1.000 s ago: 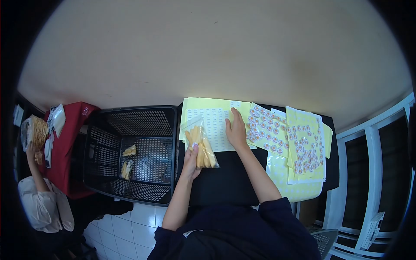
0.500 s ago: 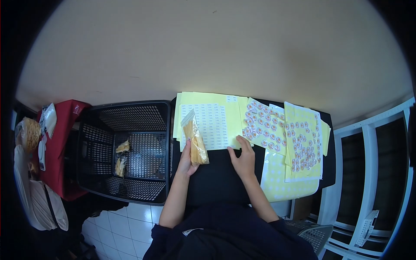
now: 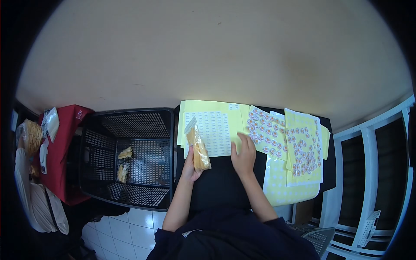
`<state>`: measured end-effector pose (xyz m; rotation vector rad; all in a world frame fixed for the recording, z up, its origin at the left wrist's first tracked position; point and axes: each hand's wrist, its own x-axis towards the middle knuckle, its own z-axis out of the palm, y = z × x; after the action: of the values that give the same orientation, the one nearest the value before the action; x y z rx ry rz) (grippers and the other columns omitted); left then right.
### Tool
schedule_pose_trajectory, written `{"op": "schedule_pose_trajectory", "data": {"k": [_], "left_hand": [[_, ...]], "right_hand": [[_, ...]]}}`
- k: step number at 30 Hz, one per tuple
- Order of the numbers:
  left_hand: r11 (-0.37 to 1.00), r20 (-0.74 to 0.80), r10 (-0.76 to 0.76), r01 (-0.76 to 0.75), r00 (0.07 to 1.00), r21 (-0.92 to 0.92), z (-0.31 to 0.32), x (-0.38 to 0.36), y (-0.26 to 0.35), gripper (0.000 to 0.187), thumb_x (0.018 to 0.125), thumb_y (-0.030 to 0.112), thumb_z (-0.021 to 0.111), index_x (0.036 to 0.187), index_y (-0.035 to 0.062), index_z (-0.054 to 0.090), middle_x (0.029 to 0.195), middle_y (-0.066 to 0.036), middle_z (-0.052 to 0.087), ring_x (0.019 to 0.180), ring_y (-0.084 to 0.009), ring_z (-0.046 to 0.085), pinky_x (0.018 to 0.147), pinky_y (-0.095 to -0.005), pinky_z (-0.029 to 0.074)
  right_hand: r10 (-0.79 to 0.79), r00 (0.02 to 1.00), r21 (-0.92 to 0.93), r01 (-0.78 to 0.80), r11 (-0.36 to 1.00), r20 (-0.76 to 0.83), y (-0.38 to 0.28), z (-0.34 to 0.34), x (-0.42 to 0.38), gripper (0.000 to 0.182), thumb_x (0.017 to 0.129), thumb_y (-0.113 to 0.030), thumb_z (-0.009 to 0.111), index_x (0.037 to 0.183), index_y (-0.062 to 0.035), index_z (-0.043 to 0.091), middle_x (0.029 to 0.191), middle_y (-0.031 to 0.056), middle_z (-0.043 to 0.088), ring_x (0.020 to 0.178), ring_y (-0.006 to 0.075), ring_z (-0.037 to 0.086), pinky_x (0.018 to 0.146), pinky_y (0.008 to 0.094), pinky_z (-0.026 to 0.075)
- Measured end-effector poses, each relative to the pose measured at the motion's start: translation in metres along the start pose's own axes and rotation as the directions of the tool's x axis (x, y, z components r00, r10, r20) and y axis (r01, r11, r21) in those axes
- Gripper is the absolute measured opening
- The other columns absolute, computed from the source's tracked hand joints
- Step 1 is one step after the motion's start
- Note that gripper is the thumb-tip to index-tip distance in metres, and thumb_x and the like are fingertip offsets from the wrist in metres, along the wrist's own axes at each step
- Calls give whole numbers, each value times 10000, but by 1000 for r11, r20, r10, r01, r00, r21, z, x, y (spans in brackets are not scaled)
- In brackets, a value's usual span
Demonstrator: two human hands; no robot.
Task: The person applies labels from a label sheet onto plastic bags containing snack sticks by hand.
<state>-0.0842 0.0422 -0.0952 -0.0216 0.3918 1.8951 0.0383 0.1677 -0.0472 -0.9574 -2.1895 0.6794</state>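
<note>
My left hand point(image 3: 190, 168) is wrapped round a clear plastic bag of pale yellow stick-shaped snacks point(image 3: 199, 151), which is tilted over the near part of a sheet of small white printed labels point(image 3: 214, 130). That sheet lies on larger yellow backing paper point(image 3: 236, 117). My right hand point(image 3: 244, 157) is at the sheet's right edge, fingers stretched forward and the thumb apart, with nothing seen in it. Just beyond and to its right is a yellow sheet of round orange-and-white stickers point(image 3: 266, 130).
A black plastic crate point(image 3: 171, 147) stands at left with a few snack bags point(image 3: 125, 152) inside. Further left, a person's sleeve point(image 3: 41, 203) shows beside a red-covered surface point(image 3: 65, 160). Another sticker sheet point(image 3: 303, 149) lies right on the black table point(image 3: 221, 186); white metal framing point(image 3: 372, 173) stands beyond.
My right hand has turned slightly, its fingers pointing more forward. The snack bag stays in my left hand. The whole scene sits a little lower in view.
</note>
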Motion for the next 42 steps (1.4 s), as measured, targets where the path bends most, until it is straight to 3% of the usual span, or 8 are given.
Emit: {"op": "schedule_pose_trajectory", "data": {"k": [2,5,27,31,33,37,39,42], "left_hand": [[999,52,-7,9,999,-49,-2,0,0,444,898,416,351,1187,84,407,1026,-55,533,918,-148,543,773,-283,476],[999,-29,-4,3,1000,-37,1,-1,0,508,900,409,331,1302,103,276,1018,-36,546,892,-137,577,699,-252,526],[999,-44,-31,31,999,-9,3,0,0,491,900,407,339,1295,117,310,1049,-45,530,923,-128,550,752,-249,498],[1000,-14,-22,22,1000,-4,0,1,-2,480,902,406,338,1280,110,330,1057,-49,529,936,-143,545,773,-254,486],[976,-169,7,30,986,215,1,2,-4,456,912,371,342,1271,91,324,1061,-62,525,951,-165,538,792,-268,474],[873,-164,206,-106,965,476,12,2,-20,415,914,272,395,1259,58,309,1065,-77,518,975,-163,522,808,-273,458],[663,-51,354,-212,934,718,19,1,-27,447,872,148,494,1253,31,292,1090,-81,500,968,-135,512,803,-266,446],[588,56,327,-250,943,769,45,-6,-29,432,846,86,523,1213,-5,314,1077,-102,505,953,-135,523,800,-263,443]], "right_hand": [[-52,995,-297,26,954,-81,0,-5,-28,401,747,-208,618,1066,1,496,1027,121,514,1016,272,461,893,396,310],[8,995,-432,-50,901,-99,7,-2,-42,452,711,-280,659,1048,-14,520,987,90,516,1013,227,440,892,393,261],[-86,977,-448,-10,894,-193,11,3,-43,147,724,-196,646,823,-102,591,899,-9,600,1055,208,461,833,414,247],[-11,989,-370,-44,928,-146,16,6,-45,104,739,-162,627,802,-94,581,920,-10,608,1056,201,468,859,392,240],[-1,991,-355,-48,934,-136,14,4,-44,96,753,-161,616,807,-94,574,924,-11,613,1064,192,467,866,376,234],[248,959,86,-238,968,-140,1,-17,-34,61,809,-119,544,836,-65,549,981,70,611,1073,193,464,868,341,305],[284,954,514,-197,835,-95,0,-22,-23,61,786,-104,566,801,-45,565,1042,107,566,1079,233,454,868,359,312],[112,979,400,-36,916,-168,-30,-34,-6,64,743,-78,606,770,-26,582,1035,123,539,1023,233,472,825,333,366]]}}
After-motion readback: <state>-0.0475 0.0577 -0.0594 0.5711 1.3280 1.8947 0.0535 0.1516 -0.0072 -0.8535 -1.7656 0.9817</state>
